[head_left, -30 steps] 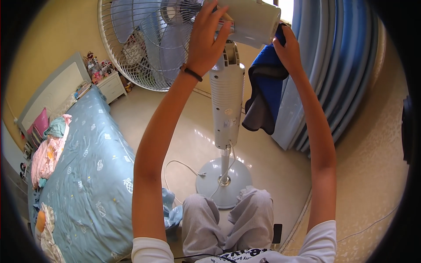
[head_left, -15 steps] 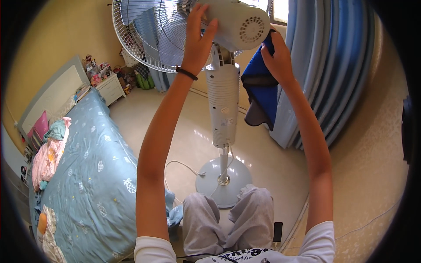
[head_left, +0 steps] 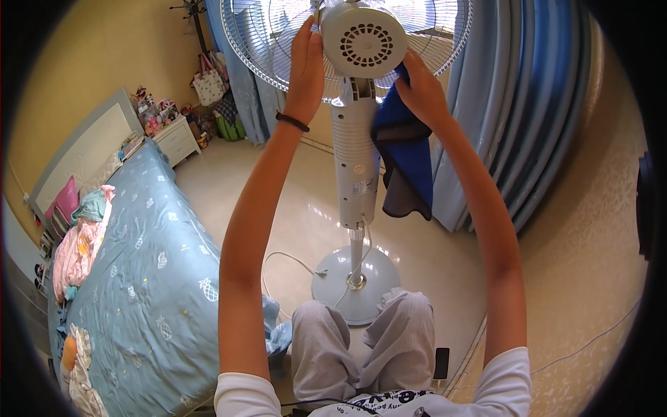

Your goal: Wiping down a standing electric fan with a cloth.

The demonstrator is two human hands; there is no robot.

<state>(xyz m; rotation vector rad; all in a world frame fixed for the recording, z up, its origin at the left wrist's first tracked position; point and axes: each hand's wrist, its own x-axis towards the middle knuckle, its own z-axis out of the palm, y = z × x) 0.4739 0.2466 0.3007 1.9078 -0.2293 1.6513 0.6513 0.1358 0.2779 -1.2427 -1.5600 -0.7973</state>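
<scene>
A pale grey standing fan has its round motor housing (head_left: 365,45) facing me at the top centre, with slotted vents in its back. My left hand (head_left: 306,73) lies along the housing's left side, fingers stretched upward. At the lower right side of the housing, my right hand (head_left: 422,90) grips a blue cloth with dark grey parts (head_left: 411,170), which hangs down beside the ribbed fan column (head_left: 356,149). The wire fan cage (head_left: 243,59) spreads behind the housing. Beneath, the round fan base (head_left: 333,288) stands on the floor in front of my knees.
A bed with a blue patterned cover (head_left: 149,278) lies to the left. Long blue curtains (head_left: 517,132) hang at the right. The fan's white cord (head_left: 285,254) loops beside the base. A dark phone (head_left: 441,363) sits near my right knee; a white nightstand (head_left: 179,142) stands farther back.
The fan head has swung round, so its back now faces me squarely and the cage has shifted right. Both hands stayed against the housing; the right hand and cloth moved slightly left.
</scene>
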